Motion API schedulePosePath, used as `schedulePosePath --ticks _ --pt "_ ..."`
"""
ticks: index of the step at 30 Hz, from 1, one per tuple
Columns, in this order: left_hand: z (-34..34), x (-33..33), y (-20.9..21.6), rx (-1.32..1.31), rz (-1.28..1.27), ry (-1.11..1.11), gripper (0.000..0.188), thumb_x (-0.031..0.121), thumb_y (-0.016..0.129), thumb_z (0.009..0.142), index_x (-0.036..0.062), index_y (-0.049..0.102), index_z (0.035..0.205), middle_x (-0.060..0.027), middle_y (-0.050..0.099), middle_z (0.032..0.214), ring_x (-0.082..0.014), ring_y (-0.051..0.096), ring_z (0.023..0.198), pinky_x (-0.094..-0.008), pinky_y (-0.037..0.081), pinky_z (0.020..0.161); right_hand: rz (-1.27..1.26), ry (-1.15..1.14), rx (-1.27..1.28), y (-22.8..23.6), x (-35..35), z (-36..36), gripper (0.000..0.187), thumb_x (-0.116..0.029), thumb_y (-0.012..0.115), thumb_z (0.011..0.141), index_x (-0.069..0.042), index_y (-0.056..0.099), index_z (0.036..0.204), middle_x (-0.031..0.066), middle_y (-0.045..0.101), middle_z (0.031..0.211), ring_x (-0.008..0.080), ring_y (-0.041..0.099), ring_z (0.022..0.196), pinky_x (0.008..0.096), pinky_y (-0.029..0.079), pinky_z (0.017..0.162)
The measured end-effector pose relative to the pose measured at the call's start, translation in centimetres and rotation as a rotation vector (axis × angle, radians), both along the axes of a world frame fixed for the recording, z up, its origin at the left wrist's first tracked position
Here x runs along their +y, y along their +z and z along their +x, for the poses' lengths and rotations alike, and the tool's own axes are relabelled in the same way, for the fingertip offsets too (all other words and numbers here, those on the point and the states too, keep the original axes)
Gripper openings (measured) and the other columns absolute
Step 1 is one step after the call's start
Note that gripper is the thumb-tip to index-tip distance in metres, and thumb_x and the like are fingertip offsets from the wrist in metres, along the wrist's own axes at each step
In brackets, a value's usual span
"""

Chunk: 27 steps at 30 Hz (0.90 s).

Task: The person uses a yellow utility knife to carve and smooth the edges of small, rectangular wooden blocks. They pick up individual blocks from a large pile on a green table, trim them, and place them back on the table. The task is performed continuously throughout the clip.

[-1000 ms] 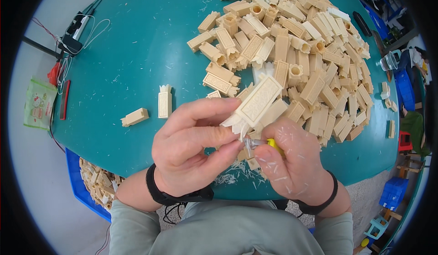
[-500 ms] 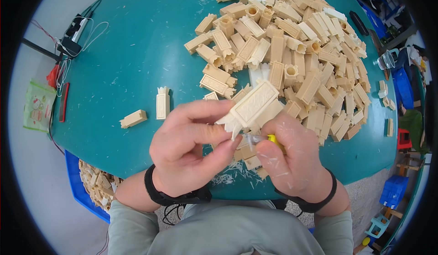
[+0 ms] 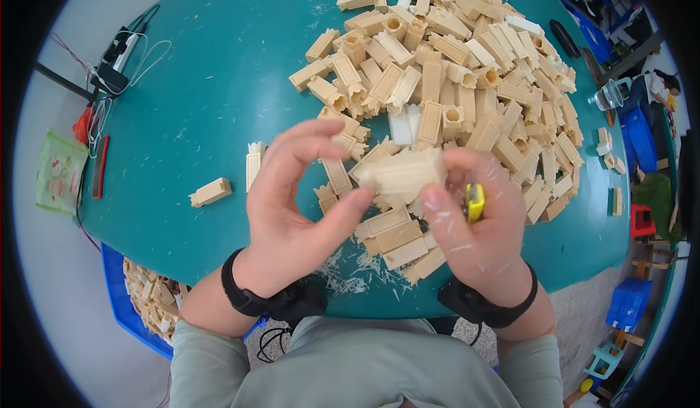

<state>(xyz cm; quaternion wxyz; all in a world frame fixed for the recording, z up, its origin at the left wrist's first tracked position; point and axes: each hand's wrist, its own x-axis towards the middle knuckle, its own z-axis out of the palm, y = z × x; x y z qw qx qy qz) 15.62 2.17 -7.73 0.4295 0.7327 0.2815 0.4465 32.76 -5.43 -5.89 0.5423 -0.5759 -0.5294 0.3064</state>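
A cream rectangular block (image 3: 405,177), blurred by motion, hangs above the table between my hands. My right hand (image 3: 485,222) pinches its right end between thumb and fingers. Tucked in that same hand is a yellow-handled knife (image 3: 475,202), whose blade I cannot make out. My left hand (image 3: 288,204) is open at the block's other end, fingers spread and curved. Its thumb tip is close to the block; whether it touches, I cannot tell. Below the hands lie several similar blocks (image 3: 394,236) and a scatter of thin pale shavings (image 3: 346,280).
A large heap of cream blocks (image 3: 503,109) covers the right of the green table (image 3: 182,109). Two single blocks lie left, one a light tan block (image 3: 211,192). A blue bin (image 3: 120,309) of blocks stands lower left. A power strip (image 3: 120,58) with cables lies far left.
My left hand has let go of the block and opened, drawing back a little. The block has turned and is now in my right hand, with the knife shifted back in its grasp.
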Motion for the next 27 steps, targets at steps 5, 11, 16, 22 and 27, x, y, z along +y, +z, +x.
schedulePosePath --ticks 5,11,16,22,27 --pt "-0.3 -0.3 0.2 0.076 -0.138 -0.317 0.046 0.006 0.063 0.076 -0.0021 0.045 0.117 -0.0137 0.051 0.112 -0.0200 0.050 0.105 -0.0312 0.037 0.090 0.146 0.218 -0.320 -0.7 0.3 0.3 0.031 -0.016 0.063 0.077 -0.001 0.051 0.102 0.0105 0.056 0.079 0.0194 0.055 0.067 0.0267 0.044 0.058" --pt "-0.4 -0.4 0.2 -0.110 -0.140 -0.262 0.037 0.006 0.063 0.076 0.0008 0.047 0.108 -0.0103 0.052 0.099 -0.0163 0.052 0.091 -0.0283 0.041 0.079 0.018 0.241 -0.183 0.5 -0.1 0.2 0.028 -0.023 0.063 0.079 -0.003 0.051 0.095 0.0108 0.056 0.072 0.0249 0.056 0.058 0.0308 0.044 0.052" --pt "-0.5 -0.3 -0.2 -0.157 -0.042 -0.179 0.039 0.005 0.066 0.073 0.0034 0.045 0.106 -0.0096 0.052 0.095 -0.0171 0.052 0.088 -0.0283 0.042 0.076 0.011 0.250 -0.296 0.6 -0.2 -0.2 0.021 -0.022 0.061 0.080 -0.003 0.053 0.082 0.0110 0.054 0.067 0.0265 0.054 0.053 0.0319 0.042 0.048" --pt "-0.3 -0.9 -0.3 -0.229 -0.028 -0.098 0.042 -0.006 0.070 0.064 0.0016 0.049 0.099 -0.0098 0.051 0.099 -0.0168 0.051 0.091 -0.0271 0.042 0.077 0.042 0.242 -0.354 0.1 -0.2 -0.5 0.022 -0.022 0.063 0.079 -0.002 0.053 0.079 0.0104 0.054 0.066 0.0263 0.053 0.050 0.0318 0.041 0.045" --pt "-0.2 -1.0 -0.3 -0.240 0.007 -0.071 0.042 -0.006 0.070 0.063 0.0021 0.048 0.098 -0.0100 0.051 0.099 -0.0169 0.052 0.090 -0.0271 0.042 0.077 0.047 0.235 -0.378 0.1 -0.2 -0.6 0.023 -0.023 0.063 0.078 -0.003 0.052 0.079 0.0098 0.053 0.065 0.0256 0.053 0.050 0.0315 0.041 0.044"
